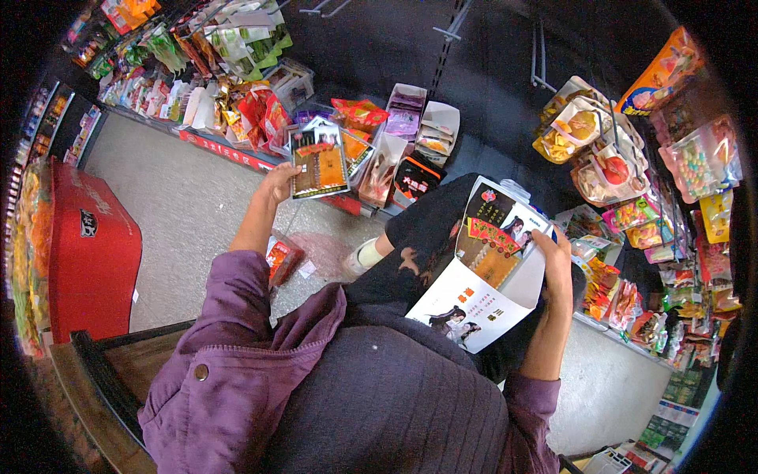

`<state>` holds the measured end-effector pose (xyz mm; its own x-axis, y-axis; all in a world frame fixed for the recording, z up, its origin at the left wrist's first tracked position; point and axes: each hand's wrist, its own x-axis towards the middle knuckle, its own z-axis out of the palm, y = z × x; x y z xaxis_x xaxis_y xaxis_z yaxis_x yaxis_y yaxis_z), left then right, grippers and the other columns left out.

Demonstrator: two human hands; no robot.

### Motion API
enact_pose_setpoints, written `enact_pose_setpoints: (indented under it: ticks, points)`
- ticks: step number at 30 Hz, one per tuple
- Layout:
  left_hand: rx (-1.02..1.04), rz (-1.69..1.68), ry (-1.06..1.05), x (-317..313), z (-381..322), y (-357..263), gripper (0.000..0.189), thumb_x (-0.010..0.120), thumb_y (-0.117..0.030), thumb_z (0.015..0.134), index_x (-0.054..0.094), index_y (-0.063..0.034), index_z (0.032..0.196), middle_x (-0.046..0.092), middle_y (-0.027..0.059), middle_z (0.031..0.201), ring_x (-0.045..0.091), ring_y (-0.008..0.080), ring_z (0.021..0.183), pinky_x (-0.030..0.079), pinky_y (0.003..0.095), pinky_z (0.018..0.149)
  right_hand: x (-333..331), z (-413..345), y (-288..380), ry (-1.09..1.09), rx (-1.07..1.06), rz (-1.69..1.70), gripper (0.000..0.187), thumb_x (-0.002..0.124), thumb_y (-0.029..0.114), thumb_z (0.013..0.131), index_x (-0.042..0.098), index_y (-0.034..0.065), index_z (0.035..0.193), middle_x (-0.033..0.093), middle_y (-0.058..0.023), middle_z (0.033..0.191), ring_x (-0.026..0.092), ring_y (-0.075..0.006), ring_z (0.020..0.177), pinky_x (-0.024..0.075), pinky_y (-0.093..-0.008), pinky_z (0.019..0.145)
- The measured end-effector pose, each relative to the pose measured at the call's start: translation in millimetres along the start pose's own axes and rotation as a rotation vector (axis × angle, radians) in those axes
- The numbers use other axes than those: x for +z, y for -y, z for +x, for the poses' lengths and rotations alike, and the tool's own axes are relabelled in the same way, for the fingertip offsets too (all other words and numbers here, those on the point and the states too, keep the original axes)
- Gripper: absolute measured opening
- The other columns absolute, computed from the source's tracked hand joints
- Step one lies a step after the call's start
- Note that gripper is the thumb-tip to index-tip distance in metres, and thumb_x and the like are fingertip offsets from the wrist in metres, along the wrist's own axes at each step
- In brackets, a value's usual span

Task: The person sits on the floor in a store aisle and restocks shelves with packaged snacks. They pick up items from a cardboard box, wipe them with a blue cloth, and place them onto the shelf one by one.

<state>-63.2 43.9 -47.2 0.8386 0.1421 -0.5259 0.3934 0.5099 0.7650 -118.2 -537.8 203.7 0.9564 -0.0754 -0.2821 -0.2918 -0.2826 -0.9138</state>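
My left hand grips a flat snack packet by its left edge, with an orange-brown front and a red banner. The packet is held over the edge of the low shelf, in front of similar packets. On the right, my right hand holds a white cardboard display box by its far right side, above my lap. The box's printed flap hangs towards me. Inside the box lies a matching packet; whether more are under it is hidden.
Low shelf with a red edge strip carries snack bags and open boxes. Hanging bags crowd the right side. A red packet lies on the floor near my shoe. A red display bin stands left, beside a wooden-looking edge.
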Motion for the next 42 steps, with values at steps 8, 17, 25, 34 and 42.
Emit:
enact_pose_setpoints:
  ticks: [8, 17, 25, 34, 42]
  points:
    - [0.331, 0.016, 0.402, 189, -126, -91, 0.045, 0.065, -0.006, 0.088, 0.049, -0.0063, 0.130, 0.061, 0.0060, 0.121, 0.060, 0.0198, 0.108, 0.049, 0.0374, 0.095, 2, -4, 8, -0.012, 0.030, 0.005, 0.026, 0.058, 0.017, 0.087, 0.067, 0.0016, 0.106, 0.067, -0.0042, 0.086, 0.057, -0.0115, 0.071, 0.0432, -0.0258, 0.066]
    - [0.467, 0.377, 0.962, 358, -199, -60, 0.031, 0.063, 0.000, 0.089, 0.051, -0.0028, 0.117, 0.065, 0.0039, 0.108, 0.061, 0.0080, 0.097, 0.051, 0.0256, 0.081, 3, -3, -3, -0.182, -0.107, 0.040, 0.040, 0.048, 0.028, 0.097, 0.062, -0.0031, 0.116, 0.067, -0.0079, 0.102, 0.059, -0.0173, 0.098, 0.0451, -0.0304, 0.089]
    - [0.703, 0.893, 0.556, 350, -197, -14, 0.043, 0.070, -0.008, 0.084, 0.051, 0.0010, 0.122, 0.060, 0.0104, 0.120, 0.058, 0.0175, 0.107, 0.045, 0.0329, 0.095, -9, -3, -4, 0.066, -0.099, -0.130, 0.064, 0.034, 0.051, 0.101, 0.062, -0.0064, 0.110, 0.066, -0.0130, 0.104, 0.057, -0.0197, 0.096, 0.0446, -0.0341, 0.087]
    - [0.218, 0.430, 0.767, 357, -190, -13, 0.078, 0.076, -0.004, 0.079, 0.034, -0.0116, 0.145, 0.055, 0.0083, 0.125, 0.052, 0.0188, 0.116, 0.043, 0.0353, 0.099, 1, -10, 9, 0.012, -0.043, 0.061, 0.055, 0.049, 0.050, 0.097, 0.065, 0.0005, 0.116, 0.067, -0.0081, 0.102, 0.059, -0.0164, 0.092, 0.0453, -0.0302, 0.084]
    - [0.618, 0.631, -0.048, 208, -86, -3, 0.021, 0.063, -0.023, 0.093, 0.069, -0.0034, 0.095, 0.065, -0.0008, 0.075, 0.056, 0.0068, 0.066, 0.045, 0.0247, 0.056, -2, -9, 8, -0.039, 0.040, 0.027, 0.022, 0.059, 0.020, 0.089, 0.068, 0.0026, 0.100, 0.063, 0.0002, 0.082, 0.053, -0.0102, 0.069, 0.0406, -0.0253, 0.065]
